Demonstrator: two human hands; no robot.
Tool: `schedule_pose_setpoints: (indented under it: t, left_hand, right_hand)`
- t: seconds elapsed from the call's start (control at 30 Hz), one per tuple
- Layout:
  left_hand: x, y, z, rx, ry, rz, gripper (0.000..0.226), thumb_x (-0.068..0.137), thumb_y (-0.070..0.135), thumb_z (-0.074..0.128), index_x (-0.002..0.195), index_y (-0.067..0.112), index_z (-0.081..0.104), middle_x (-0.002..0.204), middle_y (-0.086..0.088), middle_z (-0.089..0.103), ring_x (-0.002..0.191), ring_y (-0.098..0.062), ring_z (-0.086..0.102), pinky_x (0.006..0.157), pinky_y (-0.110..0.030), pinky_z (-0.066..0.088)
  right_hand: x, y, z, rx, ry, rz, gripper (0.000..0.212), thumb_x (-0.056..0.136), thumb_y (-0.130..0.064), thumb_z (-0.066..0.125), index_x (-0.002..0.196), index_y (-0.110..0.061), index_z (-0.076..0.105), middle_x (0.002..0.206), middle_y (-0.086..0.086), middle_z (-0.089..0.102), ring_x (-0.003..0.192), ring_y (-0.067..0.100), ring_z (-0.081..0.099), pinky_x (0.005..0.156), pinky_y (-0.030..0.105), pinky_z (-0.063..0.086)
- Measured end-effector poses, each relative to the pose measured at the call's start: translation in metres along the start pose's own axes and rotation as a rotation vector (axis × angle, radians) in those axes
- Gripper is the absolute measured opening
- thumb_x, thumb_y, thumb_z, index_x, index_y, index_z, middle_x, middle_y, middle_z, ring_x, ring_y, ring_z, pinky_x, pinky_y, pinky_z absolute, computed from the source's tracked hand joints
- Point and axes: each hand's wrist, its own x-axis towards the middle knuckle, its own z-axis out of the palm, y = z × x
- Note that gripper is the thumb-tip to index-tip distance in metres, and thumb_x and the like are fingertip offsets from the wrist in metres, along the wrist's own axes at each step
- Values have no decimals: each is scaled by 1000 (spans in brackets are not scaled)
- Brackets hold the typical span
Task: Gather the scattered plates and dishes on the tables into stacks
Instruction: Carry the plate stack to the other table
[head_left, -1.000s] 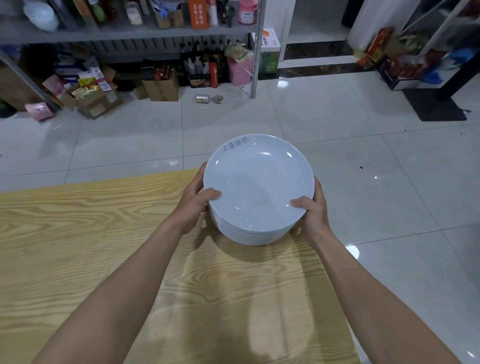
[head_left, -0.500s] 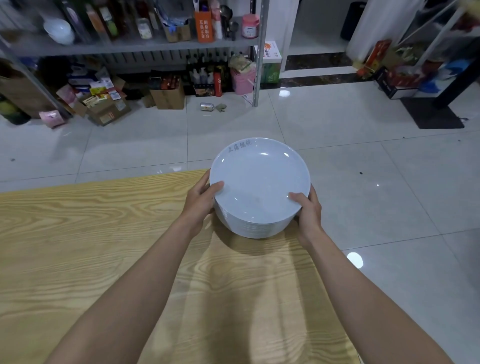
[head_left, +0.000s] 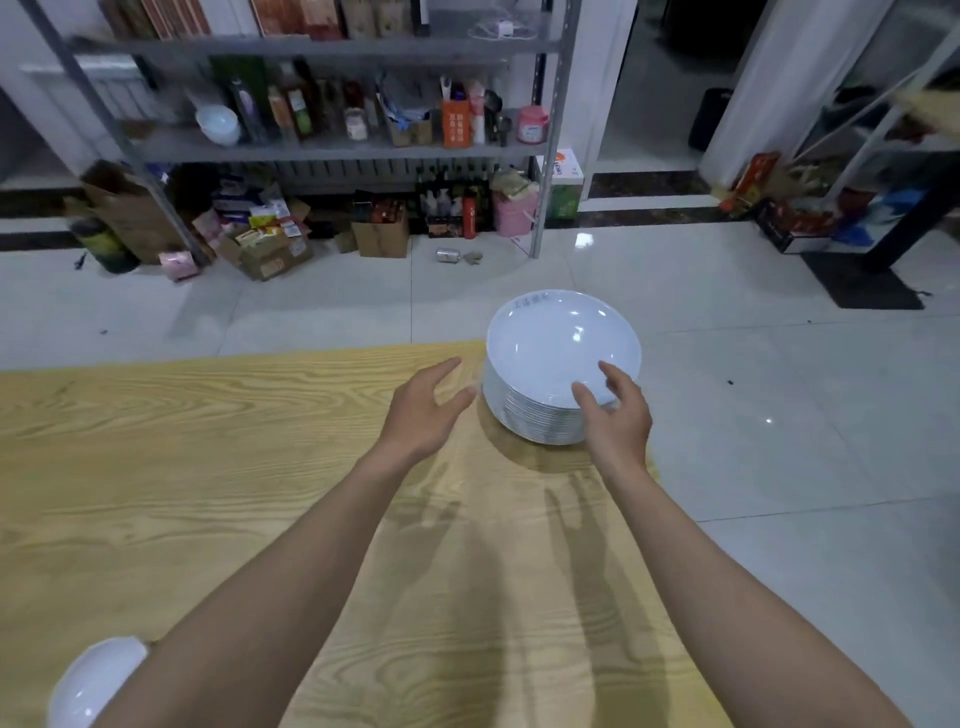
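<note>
A tall stack of white plates (head_left: 556, 358) stands on the far right corner of the wooden table (head_left: 208, 467). My left hand (head_left: 423, 410) hovers just left of the stack with its fingers spread, apart from the plates. My right hand (head_left: 615, 413) is at the stack's near right side, fingers relaxed over the rim, holding nothing. A white dish (head_left: 91, 683) lies at the table's near left edge, partly hidden by my left forearm.
Beyond the table is a glossy tiled floor (head_left: 753, 415). A metal shelf rack (head_left: 332, 140) with bottles and jars stands at the back, cardboard boxes (head_left: 270, 249) under it. A dark mat (head_left: 857, 283) lies at the far right.
Both hands have let go of the plate stack and drawn back a little; before, they gripped its sides. The stack now rests on the table corner. The view has tilted up.
</note>
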Motion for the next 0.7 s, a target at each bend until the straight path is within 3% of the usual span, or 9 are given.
schedule_pose_setpoints:
  t: [0.13,0.2,0.33,0.47,0.7]
  left_hand:
    - [-44,-6,-40,93,30,57,53,94,35,64,143,23,51,149,4,48,139,-13,39,109,-20,26]
    - [-68,-13,-65,158,54,78,53,94,38,63,143,24,50,149,3,48,140,-16,39,115,-30,29]
    - [-122,-37,-115,492,104,104,57,94,48,57,146,26,46,152,-2,44,142,-22,35,113,-42,33]
    - [-185,-63,-167,795,104,4,65,95,58,47,152,32,31,161,-1,26,150,-28,17,117,-52,23]
    - [-299,-110,-270,839,279,-196,67,96,59,43,154,33,24,163,1,20,151,-27,12,118,-54,17]
  right_hand:
    - [-56,-23,19,-28,-131,-46,44,87,-24,73,130,-23,60,131,-8,59,124,10,52,104,27,40]
    - [-88,-34,30,-86,-230,-95,48,88,-26,72,133,-22,58,132,-6,59,125,12,51,103,25,39]
    - [-150,-53,57,-504,-475,-337,64,89,-46,66,146,-27,44,152,-2,42,141,16,35,116,35,28]
    - [-216,-76,90,-873,-603,-550,74,90,-59,55,153,-34,28,162,2,24,149,20,18,119,43,20]
    - [-334,-117,158,-1032,-727,-766,76,94,-59,50,156,-30,19,164,5,16,151,25,12,121,50,13]
